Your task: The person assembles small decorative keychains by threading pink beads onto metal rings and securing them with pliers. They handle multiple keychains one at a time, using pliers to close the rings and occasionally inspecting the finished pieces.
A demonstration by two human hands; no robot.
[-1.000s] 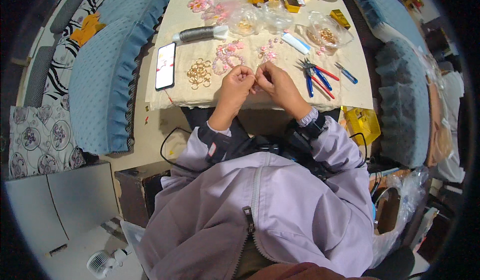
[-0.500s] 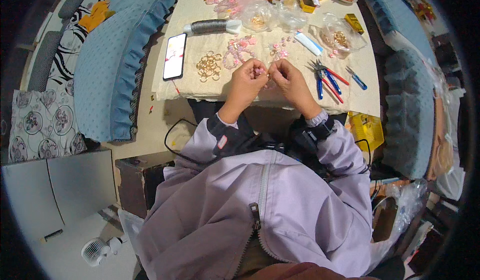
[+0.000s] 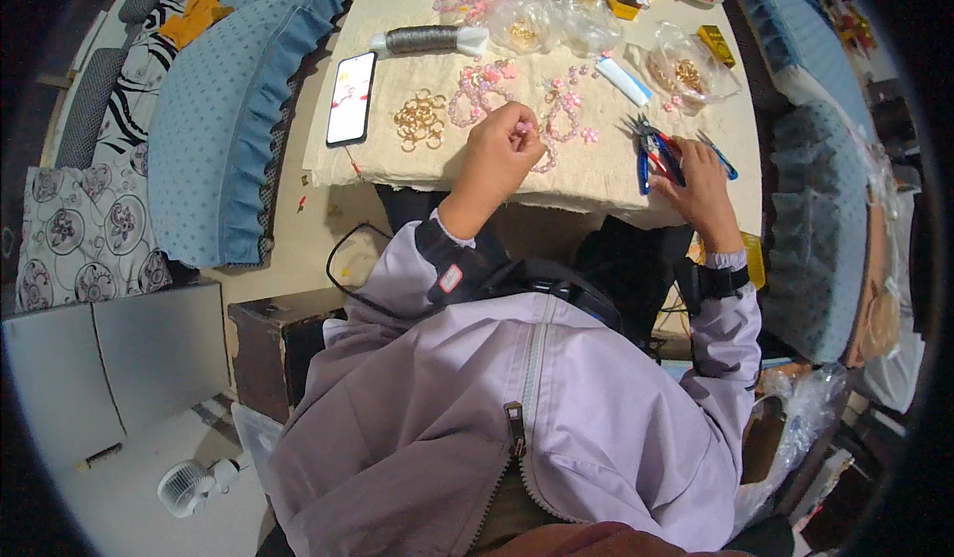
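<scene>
My left hand (image 3: 504, 157) is closed in a pinch over the table's front part. Between its fingertips is a pink bead piece (image 3: 525, 131), with a beaded strand (image 3: 547, 159) hanging below. To the right, my right hand (image 3: 702, 181) curls over the handles of the pliers (image 3: 658, 152), thumb on one side and fingers on the other. These pliers lie in a group with red and blue handles, partly hidden by the hand. A small blue-handled tool (image 3: 722, 159) lies just beyond my fingers. Pink bead strings (image 3: 564, 120) rest between the hands.
Gold rings (image 3: 419, 120) lie in a pile beside a phone (image 3: 351, 100) with a lit screen. Behind are a spool of dark cord (image 3: 427, 39), bags of gold findings (image 3: 688, 72), a white-and-blue tube (image 3: 624, 81) and small yellow boxes (image 3: 715, 46). Blue padded seats (image 3: 234, 120) flank the table.
My right hand has left the left hand's side and moved right onto the pliers. The left hand stays near its place, still pinching the pink bead piece.
</scene>
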